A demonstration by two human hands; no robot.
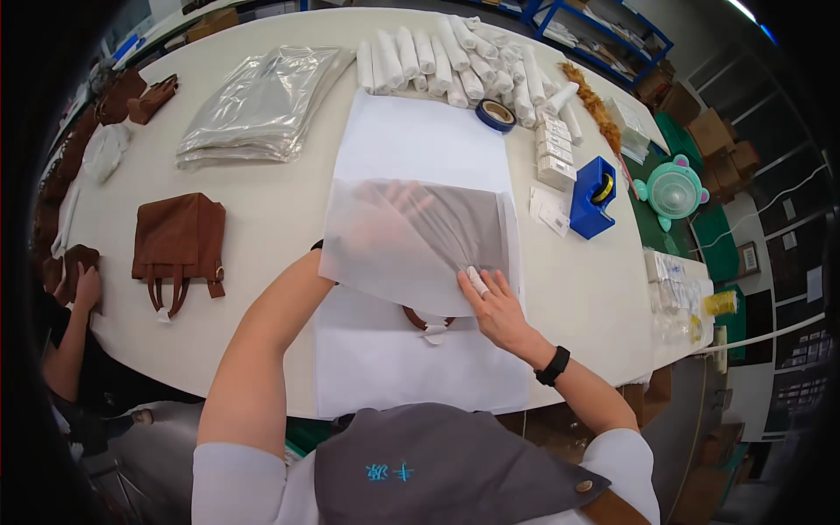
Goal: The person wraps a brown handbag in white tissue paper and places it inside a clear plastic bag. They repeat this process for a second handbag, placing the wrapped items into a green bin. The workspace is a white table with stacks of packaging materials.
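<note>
Translucent white soft cover [367, 249] lies mid-surface [262, 210] over a white sheet [424, 144], long axis running left to right! A grey-brown shape shows through it, and one brown handle loop [410, 318] with white wrapping pokes past the near edge, towards the wearer. Left hand [402, 203] is beneath, blurred fingers fanned; whether that grip holds anything, I can't tell. Right hand [501, 308] sits at the near right corner, its hold unclear too. Rightward, one blue dispenser [584, 214] carries one yellow tape roll [607, 181]; leftward, one brown bag [179, 234], two handles nearward.
</note>
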